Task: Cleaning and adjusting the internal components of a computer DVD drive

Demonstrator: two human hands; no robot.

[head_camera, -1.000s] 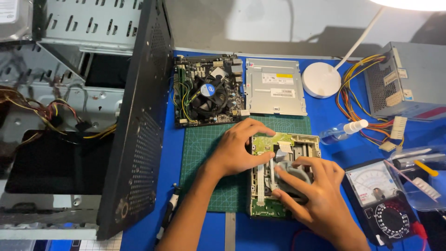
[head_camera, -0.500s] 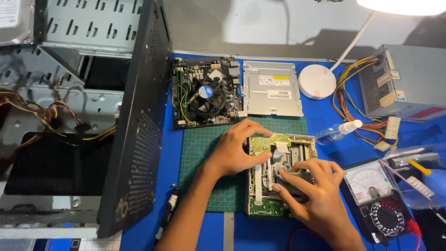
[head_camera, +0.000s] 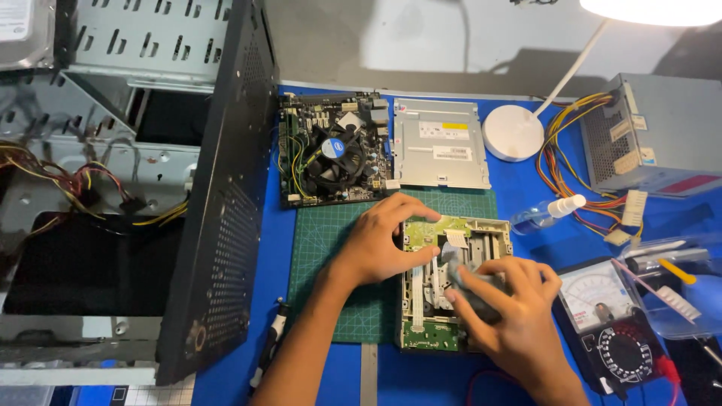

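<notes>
Gripping a grey brush (head_camera: 475,289), the right hand (head_camera: 511,316) sweeps the opened drive (head_camera: 451,286); left hand (head_camera: 376,240) steadies it, fingers spread.

Opened drive (head_camera: 451,286): middle hidden under right hand (head_camera: 511,308); grey thing in its grip too covered to identify. Computer case (head_camera: 113,188): cut off left. Meter (head_camera: 617,331): lower corner cut off.

Opened optical drive (head_camera: 451,282) on green cutting mat (head_camera: 338,263)

It was laid flat, cover off, its green circuit board and metal mechanism exposed, partly overhanging the mat's right edge.
</notes>
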